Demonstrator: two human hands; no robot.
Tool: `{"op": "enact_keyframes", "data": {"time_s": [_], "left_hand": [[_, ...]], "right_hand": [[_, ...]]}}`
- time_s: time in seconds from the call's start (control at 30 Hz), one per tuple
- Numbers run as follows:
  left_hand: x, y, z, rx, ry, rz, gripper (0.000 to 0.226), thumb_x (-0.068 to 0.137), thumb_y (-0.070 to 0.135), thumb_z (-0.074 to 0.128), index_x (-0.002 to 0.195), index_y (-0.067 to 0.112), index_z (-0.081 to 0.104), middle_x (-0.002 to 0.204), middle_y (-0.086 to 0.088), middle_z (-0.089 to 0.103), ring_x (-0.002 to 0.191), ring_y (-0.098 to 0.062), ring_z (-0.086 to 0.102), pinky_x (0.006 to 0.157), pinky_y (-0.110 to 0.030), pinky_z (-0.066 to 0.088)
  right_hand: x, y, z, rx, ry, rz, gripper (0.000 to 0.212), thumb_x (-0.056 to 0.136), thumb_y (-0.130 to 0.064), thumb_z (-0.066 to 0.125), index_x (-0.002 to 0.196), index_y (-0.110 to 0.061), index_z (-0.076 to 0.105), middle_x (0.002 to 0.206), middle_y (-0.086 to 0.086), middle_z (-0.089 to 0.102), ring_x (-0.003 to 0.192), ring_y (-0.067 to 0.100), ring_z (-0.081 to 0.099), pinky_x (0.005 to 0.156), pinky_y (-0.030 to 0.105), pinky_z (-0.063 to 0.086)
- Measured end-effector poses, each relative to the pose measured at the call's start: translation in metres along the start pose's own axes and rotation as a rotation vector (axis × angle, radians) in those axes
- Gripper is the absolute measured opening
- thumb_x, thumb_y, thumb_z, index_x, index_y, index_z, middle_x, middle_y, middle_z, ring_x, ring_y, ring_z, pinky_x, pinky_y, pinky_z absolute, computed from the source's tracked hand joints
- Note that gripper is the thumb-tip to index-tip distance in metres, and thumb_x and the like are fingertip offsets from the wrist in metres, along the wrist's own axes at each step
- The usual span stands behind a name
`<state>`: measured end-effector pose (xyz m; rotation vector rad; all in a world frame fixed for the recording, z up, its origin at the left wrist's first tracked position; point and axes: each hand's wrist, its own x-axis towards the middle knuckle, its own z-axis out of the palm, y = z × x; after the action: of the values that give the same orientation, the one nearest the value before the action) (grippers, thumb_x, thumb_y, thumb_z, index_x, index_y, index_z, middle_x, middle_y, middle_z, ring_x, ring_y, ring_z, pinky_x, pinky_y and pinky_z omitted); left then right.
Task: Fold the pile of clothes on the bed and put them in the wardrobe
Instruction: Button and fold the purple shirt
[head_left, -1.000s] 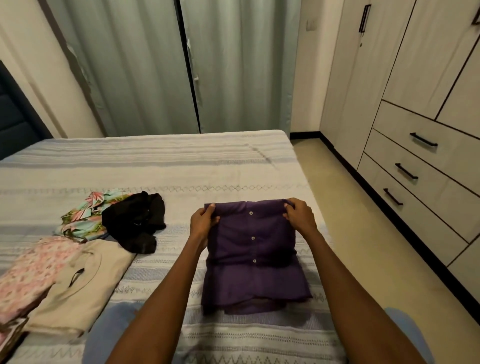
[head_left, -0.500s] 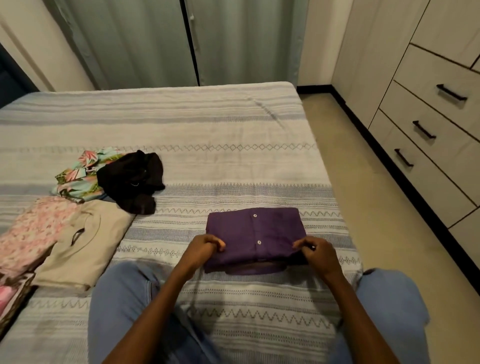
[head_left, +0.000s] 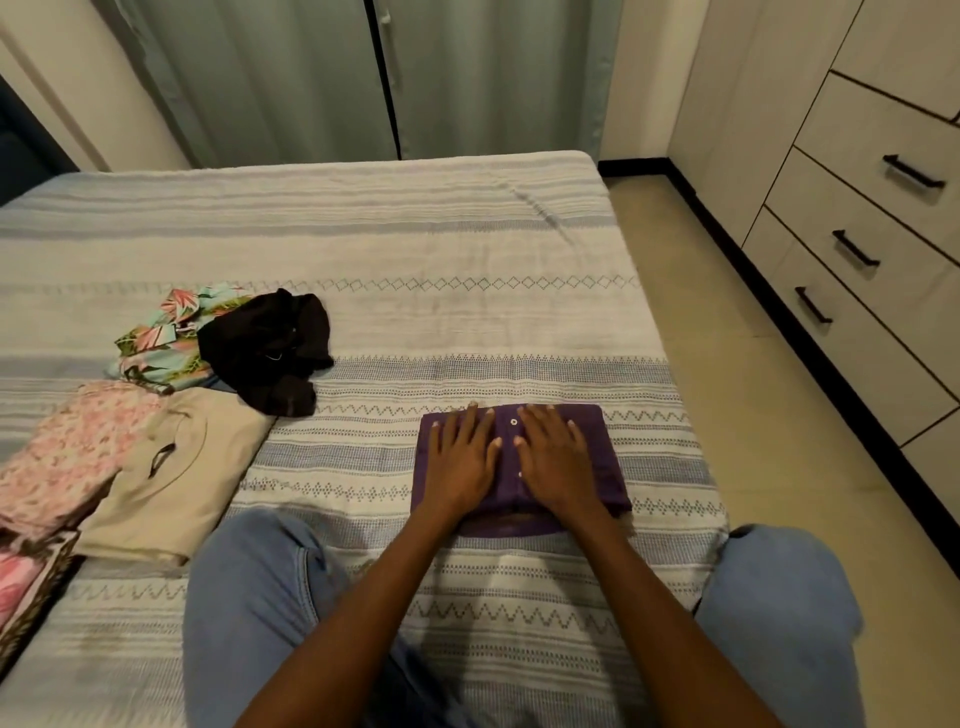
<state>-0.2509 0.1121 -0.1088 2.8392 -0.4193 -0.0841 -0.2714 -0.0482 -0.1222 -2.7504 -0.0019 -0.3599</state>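
On the bed (head_left: 363, 234), at the left, a folded beige top (head_left: 171, 467) and a pink floral piece (head_left: 67, 457) are lying beside a crumpled black garment (head_left: 270, 348). Rightward, the left hand (head_left: 462, 462) and right hand (head_left: 556, 462) are lying flat on the folded purple shirt (head_left: 602, 457), fingers straight and slightly spread, gripping nothing. The shirt is lying directly beneath both palms, its long axis running left-right, with the wardrobe (head_left: 857, 208) standing farther right, nearer the right hand.

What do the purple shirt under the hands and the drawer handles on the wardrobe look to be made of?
Purple shirt: thin woven cloth, matte, probably cotton or a blend; it folds flat with crisp edges and has small pale buttons. Drawer handles: slim black bars with a dull sheen, likely painted metal, though the view cannot rule out plastic.
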Motion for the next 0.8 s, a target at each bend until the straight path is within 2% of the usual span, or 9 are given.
{"op": "enact_keyframes", "data": {"time_s": [0.07, 0.23, 0.37, 0.43, 0.53, 0.6, 0.7, 0.73, 0.8], "left_hand": [[-0.008, -0.009, 0.028, 0.061, -0.069, 0.032, 0.082, 0.090, 0.067, -0.010, 0.159, 0.026, 0.010, 0.165, -0.001, -0.005, 0.153, -0.031, -0.001, 0.120, -0.049, -0.008], [-0.013, -0.017, 0.049, 0.094, -0.048, 0.038, 0.081, 0.090, 0.068, -0.017, 0.159, 0.029, 0.002, 0.164, -0.001, -0.009, 0.152, -0.028, -0.008, 0.118, -0.047, -0.016], [-0.015, -0.016, 0.046, 0.064, -0.039, 0.035, 0.077, 0.092, 0.067, -0.011, 0.159, 0.030, 0.001, 0.165, 0.001, -0.008, 0.153, -0.026, -0.008, 0.120, -0.046, -0.013], [-0.013, -0.015, 0.039, 0.018, -0.026, 0.009, 0.075, 0.094, 0.065, -0.003, 0.159, 0.028, 0.007, 0.167, -0.001, -0.001, 0.154, -0.024, 0.000, 0.122, -0.045, -0.005], [0.002, -0.013, 0.020, -0.042, 0.117, -0.013, 0.068, 0.097, 0.052, 0.012, 0.154, 0.021, 0.032, 0.163, -0.007, 0.025, 0.149, -0.025, 0.023, 0.120, -0.046, 0.012], [0.021, -0.018, 0.007, -0.008, 0.109, -0.004, 0.063, 0.098, 0.046, 0.021, 0.153, 0.018, 0.034, 0.161, -0.010, 0.028, 0.150, -0.027, 0.022, 0.120, -0.048, 0.010], [0.050, -0.029, -0.011, 0.056, -0.180, -0.020, 0.068, 0.097, 0.046, 0.045, 0.155, 0.018, 0.023, 0.163, -0.013, 0.022, 0.152, -0.030, 0.008, 0.121, -0.050, -0.002], [0.058, -0.031, -0.017, 0.089, -0.273, -0.016, 0.071, 0.096, 0.047, 0.051, 0.154, 0.017, 0.025, 0.160, -0.014, 0.028, 0.151, -0.031, 0.014, 0.121, -0.051, 0.001], [0.068, -0.030, -0.032, 0.213, -0.350, 0.049, 0.065, 0.092, 0.046, 0.059, 0.146, 0.015, 0.040, 0.148, -0.015, 0.043, 0.139, -0.035, 0.035, 0.116, -0.050, 0.017]], "right_hand": [[-0.017, 0.002, 0.026, -0.106, -0.119, 0.011, 0.057, 0.096, -0.044, 0.032, 0.139, -0.016, 0.057, 0.145, 0.004, 0.054, 0.135, 0.029, 0.050, 0.109, 0.056, 0.037], [-0.031, 0.008, 0.042, -0.182, -0.155, 0.017, 0.061, 0.100, -0.049, 0.027, 0.149, -0.018, 0.045, 0.154, 0.003, 0.044, 0.142, 0.029, 0.041, 0.116, 0.051, 0.017], [-0.031, 0.006, 0.040, -0.175, -0.187, 0.025, 0.062, 0.100, -0.051, 0.024, 0.150, -0.020, 0.044, 0.155, 0.002, 0.042, 0.143, 0.027, 0.039, 0.116, 0.052, 0.022], [-0.027, 0.006, 0.036, -0.103, -0.127, 0.021, 0.061, 0.100, -0.051, 0.024, 0.148, -0.020, 0.046, 0.154, 0.003, 0.044, 0.142, 0.028, 0.040, 0.115, 0.053, 0.030], [-0.004, 0.006, 0.020, 0.063, 0.044, -0.008, 0.052, 0.100, -0.038, 0.036, 0.143, -0.012, 0.051, 0.150, 0.011, 0.048, 0.137, 0.032, 0.045, 0.108, 0.050, 0.042], [0.023, 0.008, 0.007, 0.094, 0.071, -0.043, 0.051, 0.096, -0.026, 0.046, 0.144, -0.010, 0.048, 0.150, 0.013, 0.046, 0.138, 0.033, 0.044, 0.109, 0.049, 0.041], [0.056, 0.010, -0.013, 0.033, -0.258, -0.062, 0.069, 0.095, -0.028, 0.055, 0.157, -0.017, 0.025, 0.160, 0.009, 0.031, 0.149, 0.032, 0.023, 0.120, 0.052, 0.021], [0.065, 0.012, -0.016, -0.023, -0.401, -0.054, 0.077, 0.095, -0.033, 0.056, 0.159, -0.020, 0.015, 0.161, 0.008, 0.028, 0.151, 0.031, 0.018, 0.120, 0.053, 0.015], [0.078, 0.013, -0.021, -0.169, -0.579, -0.049, 0.083, 0.093, -0.041, 0.059, 0.159, -0.023, 0.011, 0.157, 0.011, 0.035, 0.146, 0.033, 0.026, 0.117, 0.054, 0.017]]}}
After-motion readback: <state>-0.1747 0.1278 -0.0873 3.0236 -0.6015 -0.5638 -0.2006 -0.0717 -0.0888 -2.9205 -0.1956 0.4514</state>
